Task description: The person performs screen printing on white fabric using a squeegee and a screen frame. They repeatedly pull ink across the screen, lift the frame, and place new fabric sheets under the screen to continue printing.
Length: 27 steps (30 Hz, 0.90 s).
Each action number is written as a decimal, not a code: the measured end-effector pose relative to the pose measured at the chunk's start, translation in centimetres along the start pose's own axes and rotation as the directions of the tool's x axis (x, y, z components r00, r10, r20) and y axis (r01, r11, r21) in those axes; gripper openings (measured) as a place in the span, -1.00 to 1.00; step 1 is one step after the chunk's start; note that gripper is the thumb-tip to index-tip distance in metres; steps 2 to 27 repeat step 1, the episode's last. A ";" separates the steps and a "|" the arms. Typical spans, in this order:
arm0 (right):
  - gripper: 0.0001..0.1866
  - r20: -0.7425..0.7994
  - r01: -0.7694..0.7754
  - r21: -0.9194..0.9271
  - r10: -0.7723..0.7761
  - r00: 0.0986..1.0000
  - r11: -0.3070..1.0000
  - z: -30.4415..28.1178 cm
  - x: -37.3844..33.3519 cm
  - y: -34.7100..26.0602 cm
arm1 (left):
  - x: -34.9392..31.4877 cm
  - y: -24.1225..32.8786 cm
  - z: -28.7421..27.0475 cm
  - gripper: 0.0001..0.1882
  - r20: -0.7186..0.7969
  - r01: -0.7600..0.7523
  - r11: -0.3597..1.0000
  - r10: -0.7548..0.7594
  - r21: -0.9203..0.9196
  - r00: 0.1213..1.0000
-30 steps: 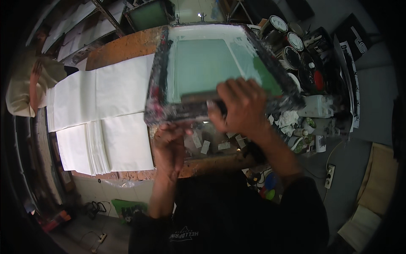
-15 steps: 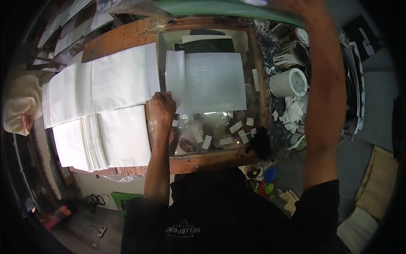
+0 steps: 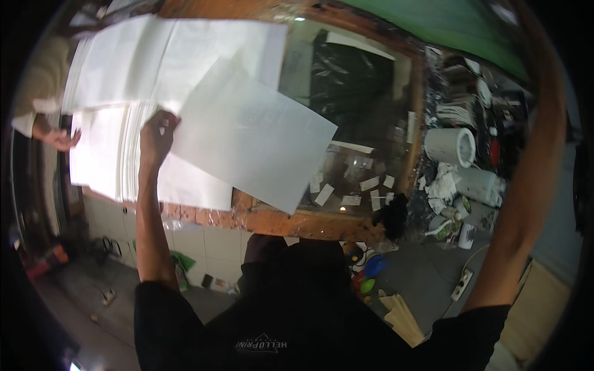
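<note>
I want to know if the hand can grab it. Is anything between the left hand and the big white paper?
Nothing visible: the left hand already pinches the white sheet at its left edge, lifted over the paper stacks.

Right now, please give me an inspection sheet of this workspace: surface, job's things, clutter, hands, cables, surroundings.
Surface: wooden table with glass bed.
Job's things: white sheet tilted, half over the glass; paper stacks at left; green screen raised.
Clutter: tape bits, paper roll, cups.
Hands: left hand pinches the sheet's edge; right arm raised, its hand out of view.
Cables: power strip with cord on floor.
Surroundings: another person's hand at far left.
</note>
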State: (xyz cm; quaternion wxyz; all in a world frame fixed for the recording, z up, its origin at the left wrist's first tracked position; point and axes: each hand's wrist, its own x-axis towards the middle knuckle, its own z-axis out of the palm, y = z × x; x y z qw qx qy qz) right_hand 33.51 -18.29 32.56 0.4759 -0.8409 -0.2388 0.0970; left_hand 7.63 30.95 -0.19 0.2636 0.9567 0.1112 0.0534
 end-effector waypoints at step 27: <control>-0.42 0.033 0.002 0.013 -0.002 0.999 1.000 1.6 0.7 0.3 | 0.0 -0.3 0.4 -0.77 -0.249 -0.009 0.982 0.057 0.189 0.967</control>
